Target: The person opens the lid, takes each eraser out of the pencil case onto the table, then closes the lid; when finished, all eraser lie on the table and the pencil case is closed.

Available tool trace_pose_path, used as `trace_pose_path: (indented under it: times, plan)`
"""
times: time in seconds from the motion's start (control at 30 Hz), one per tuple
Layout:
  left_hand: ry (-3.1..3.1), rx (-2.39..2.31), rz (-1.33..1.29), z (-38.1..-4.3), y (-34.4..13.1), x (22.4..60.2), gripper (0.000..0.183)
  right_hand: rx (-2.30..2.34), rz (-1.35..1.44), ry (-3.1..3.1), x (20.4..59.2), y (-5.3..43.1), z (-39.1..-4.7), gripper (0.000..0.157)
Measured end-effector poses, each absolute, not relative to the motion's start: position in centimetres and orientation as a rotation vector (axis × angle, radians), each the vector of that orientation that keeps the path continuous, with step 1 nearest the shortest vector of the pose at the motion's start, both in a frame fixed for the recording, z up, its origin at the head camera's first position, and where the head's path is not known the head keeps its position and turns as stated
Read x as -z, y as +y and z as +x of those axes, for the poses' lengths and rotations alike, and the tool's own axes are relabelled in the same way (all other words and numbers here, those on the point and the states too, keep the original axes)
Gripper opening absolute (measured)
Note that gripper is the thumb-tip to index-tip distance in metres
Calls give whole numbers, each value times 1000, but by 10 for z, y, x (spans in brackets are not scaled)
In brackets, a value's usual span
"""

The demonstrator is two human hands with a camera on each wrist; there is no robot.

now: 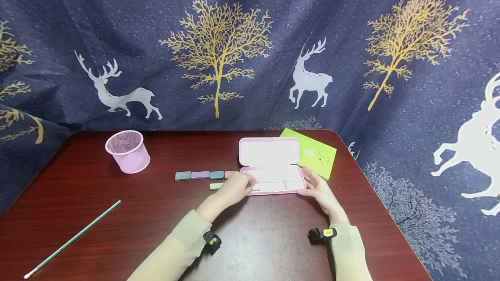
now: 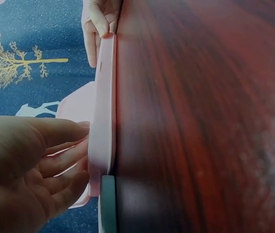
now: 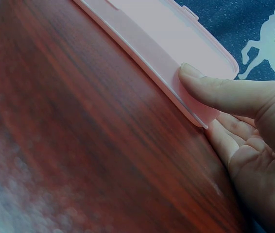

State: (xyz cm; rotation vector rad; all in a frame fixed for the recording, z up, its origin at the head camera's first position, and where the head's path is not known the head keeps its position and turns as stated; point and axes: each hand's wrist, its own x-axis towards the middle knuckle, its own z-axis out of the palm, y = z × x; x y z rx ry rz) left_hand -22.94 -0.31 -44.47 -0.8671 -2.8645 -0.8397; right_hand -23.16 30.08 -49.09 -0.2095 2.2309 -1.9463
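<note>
A pink pencil case (image 1: pixel 273 187) lies with its lid (image 1: pixel 269 151) folded back. My left hand (image 1: pixel 234 189) reaches over its left end, fingertips dipping behind the front wall; in the left wrist view that wall hides what they touch. At the case's right end, my right hand (image 1: pixel 321 192) grips the corner, the thumb (image 3: pixel 215 92) over the rim and other fingers outside. A pale green bar (image 1: pixel 216 186) lies against the left end, partly under my left hand. Behind it runs a row of small coloured blocks (image 1: pixel 200 175), the pinkish one partly covered by the hand.
A pink mesh pen holder (image 1: pixel 134 161) stands at the back left. A green pencil (image 1: pixel 74 237) lies at the front left. Behind the case's right side is a bright green booklet (image 1: pixel 328 159), partly under the lid. A patterned cloth (image 1: pixel 250 55) hangs along the table's back edge.
</note>
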Motion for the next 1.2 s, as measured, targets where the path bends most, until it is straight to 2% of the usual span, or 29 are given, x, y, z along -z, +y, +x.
trace_pose_path:
  times: [1.2]
  plan:
    - [-2895, 750, -874, -229, 1, 442, 19, 1932, -197, 2244, 491, 300, -231, 86]
